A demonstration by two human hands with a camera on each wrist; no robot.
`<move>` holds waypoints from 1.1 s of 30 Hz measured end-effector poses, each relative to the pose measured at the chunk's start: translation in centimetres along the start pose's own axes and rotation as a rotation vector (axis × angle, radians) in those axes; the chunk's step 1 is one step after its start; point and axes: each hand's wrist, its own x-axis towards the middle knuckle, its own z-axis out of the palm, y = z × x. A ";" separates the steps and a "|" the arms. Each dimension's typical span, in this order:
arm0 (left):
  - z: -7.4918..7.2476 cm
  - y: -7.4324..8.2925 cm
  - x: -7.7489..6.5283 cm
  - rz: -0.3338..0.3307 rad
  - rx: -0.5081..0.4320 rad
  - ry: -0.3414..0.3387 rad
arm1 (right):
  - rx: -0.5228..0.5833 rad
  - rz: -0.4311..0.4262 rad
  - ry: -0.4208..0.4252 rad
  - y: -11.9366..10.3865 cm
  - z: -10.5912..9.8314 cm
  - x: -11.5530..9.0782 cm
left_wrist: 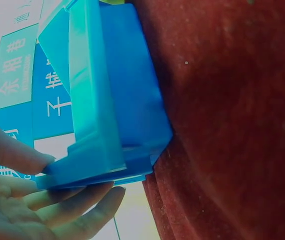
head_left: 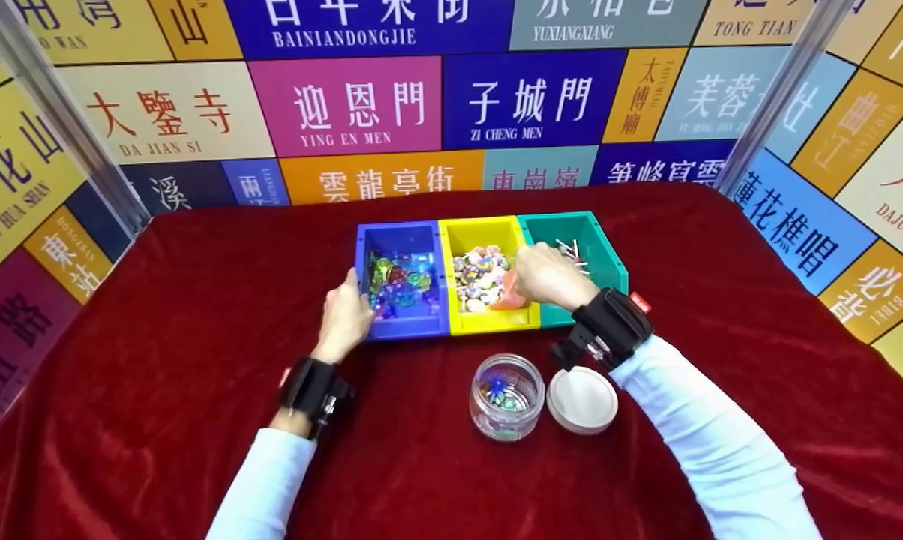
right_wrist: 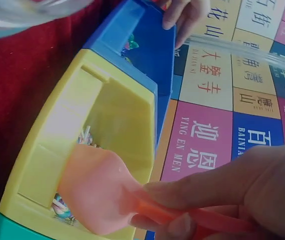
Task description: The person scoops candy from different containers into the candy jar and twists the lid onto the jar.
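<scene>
Left hand [head_left: 344, 319] gripped left edge of blue bin [head_left: 409, 330], left of frame center. Right hand [head_left: 549, 276], right of center, grasped pink scoop [head_left: 508, 294] by handle; scoop bowl sat inside yellow bin [head_left: 496, 324], at small multicolored pieces [head_left: 480, 271]. Clear jar [head_left: 483, 414], lower center, stood open, blue and green beads [head_left: 498, 386] inside. White lid [head_left: 583, 397] lay just right of jar.

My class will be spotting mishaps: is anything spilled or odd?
Nothing stands out: the three bins sit in a row, the glass jar stands upright, the white lid lies beside it, and I see no spill on the cloth.
</scene>
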 end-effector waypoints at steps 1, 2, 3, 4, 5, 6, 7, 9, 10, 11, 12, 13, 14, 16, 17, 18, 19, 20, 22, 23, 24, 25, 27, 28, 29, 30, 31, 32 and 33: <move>0.0 0.0 0.0 -0.003 -0.002 0.002 | -0.007 0.005 -0.016 -0.1 -0.1 0.1; 0.0 0.1 0.0 -0.006 -0.003 0.001 | -0.016 0.012 -0.033 -0.2 -0.2 0.3; 0.0 0.2 0.0 -0.011 -0.004 -0.004 | -0.029 0.017 -0.048 -0.3 -0.3 0.5; 0.0 0.2 -0.1 -0.016 -0.004 -0.009 | -0.043 0.022 -0.064 -0.3 -0.5 0.6; 0.0 0.3 -0.1 -0.020 -0.006 -0.015 | -0.059 0.029 -0.079 -0.4 -0.6 0.8; 0.0 0.3 -0.1 -0.023 -0.006 -0.019 | -0.072 0.039 -0.096 -0.5 -0.6 1.1; 0.0 0.3 -0.1 -0.024 -0.005 -0.022 | -0.084 0.047 -0.112 -0.5 -0.7 1.3; 0.1 0.3 -0.2 -0.025 0.000 -0.025 | -0.112 0.052 -0.139 -0.6 -0.8 1.7; 0.1 0.3 -0.2 -0.024 0.000 -0.022 | -0.122 0.055 -0.150 -0.6 -0.9 1.8; 0.0 0.3 -0.3 -0.020 0.003 -0.018 | -0.127 0.056 -0.163 -0.6 -0.9 2.0; 0.0 0.3 -0.3 -0.018 0.005 -0.015 | -0.131 0.056 -0.171 -0.6 -0.9 2.1; 0.0 0.3 -0.3 -0.016 0.008 -0.009 | -0.133 0.057 -0.177 -0.6 -0.9 2.2; 0.0 0.3 -0.3 -0.015 0.010 -0.005 | -0.132 0.059 -0.182 -0.6 -0.9 2.2; 0.0 0.3 -0.3 -0.011 0.010 0.001 | -0.120 0.070 -0.188 -0.7 -0.9 2.3; 0.0 0.3 -0.2 -0.011 0.012 -0.001 | -0.118 0.073 -0.192 -0.7 -0.9 2.3; 0.0 0.3 -0.2 -0.014 0.011 -0.005 | -0.113 0.083 -0.197 -0.7 -1.0 2.4; 0.0 0.3 -0.2 -0.016 0.011 -0.005 | -0.106 0.092 -0.201 -0.8 -1.1 2.4; -0.1 0.2 -0.2 -0.019 0.010 -0.007 | -0.104 0.096 -0.203 -0.8 -1.2 2.5; 0.0 0.2 -0.2 -0.021 0.009 -0.016 | -0.090 0.111 -0.211 -0.8 -1.4 2.7; 0.0 0.3 -0.2 -0.023 0.006 -0.021 | -0.079 0.114 -0.213 -0.6 -1.5 2.7; 0.0 0.2 -0.2 -0.023 0.005 -0.021 | -0.067 0.119 -0.213 -0.6 -1.5 2.7; 0.0 0.2 -0.2 -0.024 0.005 -0.021 | -0.059 0.116 -0.211 -0.5 -1.6 2.7; 0.0 0.2 -0.2 -0.024 0.007 -0.020 | -0.040 0.111 -0.209 -0.3 -1.6 2.7; 0.0 0.2 -0.2 -0.024 0.008 -0.021 | -0.036 0.104 -0.203 -0.3 -1.6 2.6; 0.0 0.2 -0.2 -0.026 0.008 -0.020 | -0.032 0.099 -0.195 -0.2 -1.5 2.6; 0.0 0.2 -0.1 -0.026 0.008 -0.020 | -0.033 0.095 -0.186 -0.2 -1.4 2.6; 0.0 0.1 -0.1 -0.026 0.006 -0.020 | -0.032 0.088 -0.178 -0.2 -1.3 2.6; 0.0 0.1 -0.1 -0.024 0.006 -0.020 | -0.034 0.080 -0.166 -0.2 -1.2 2.6; 0.0 0.1 -0.1 -0.021 0.007 -0.021 | -0.039 0.077 -0.158 -0.3 -1.0 2.6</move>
